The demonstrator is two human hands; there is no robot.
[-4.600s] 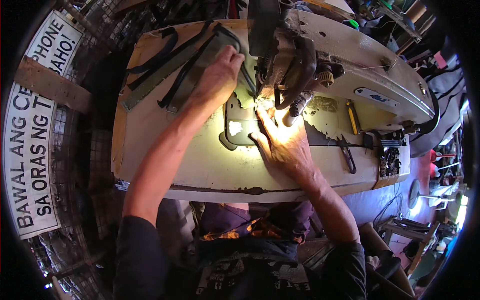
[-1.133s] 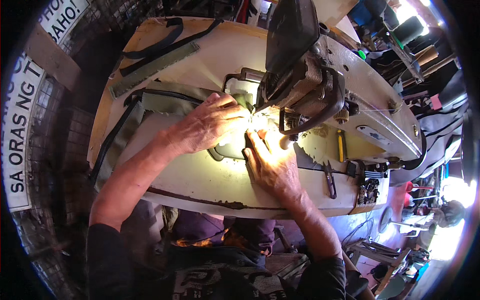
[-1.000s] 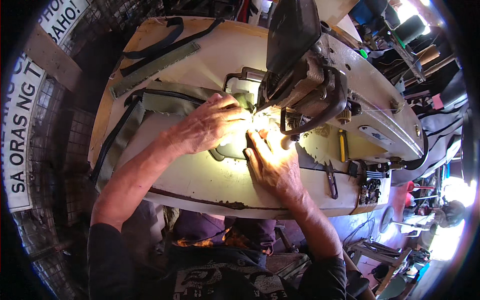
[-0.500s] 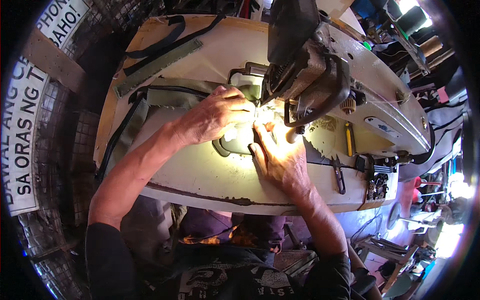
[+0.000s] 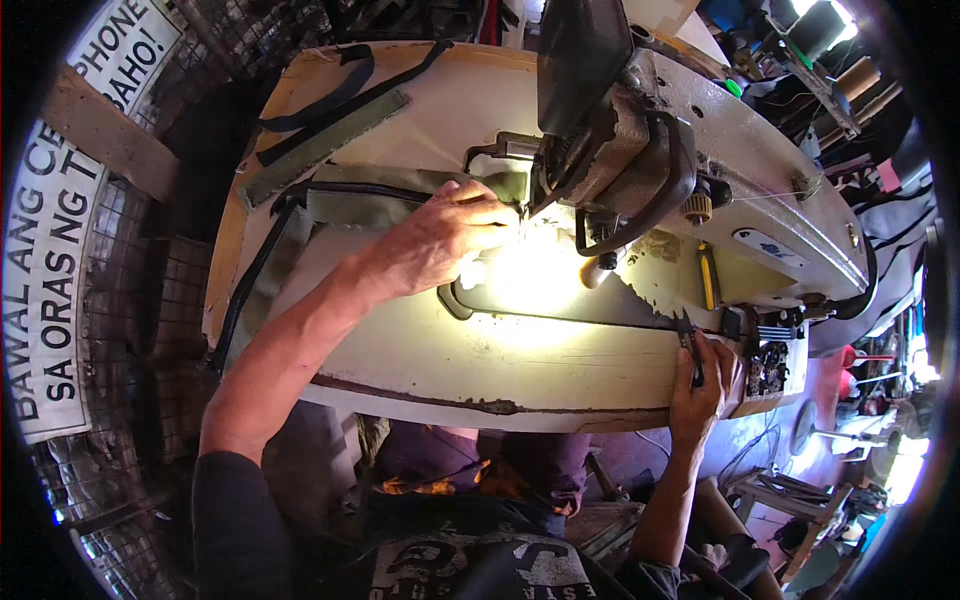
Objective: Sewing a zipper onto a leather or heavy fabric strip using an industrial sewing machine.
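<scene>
Beside the needle area of the sewing machine [image 5: 620, 140], my left hand [image 5: 440, 235] is closed, its fingertips pinching the end of an olive-green fabric strip [image 5: 365, 205] with black edging. Strong lamp glare washes out the spot just right of those fingertips. Over at the right part of the table, my right hand [image 5: 704, 380] has its fingers wrapped round dark thread snips [image 5: 688, 340], which lie at the table surface with their blades pointing away from me. The strip trails leftward and bends down toward the table's left edge.
A yellow-and-black cutter [image 5: 709, 275] lies under the machine arm. Farther left are a loose green strip [image 5: 325, 150] and black straps [image 5: 330, 95]. A small metal mechanism [image 5: 768, 365] sits at the table's right end. The table's front edge [image 5: 480, 405] is worn.
My right hand has left the needle area and moved right and nearer to me, onto the thread snips. My left hand stays at the fabric. The view has shifted slightly.
</scene>
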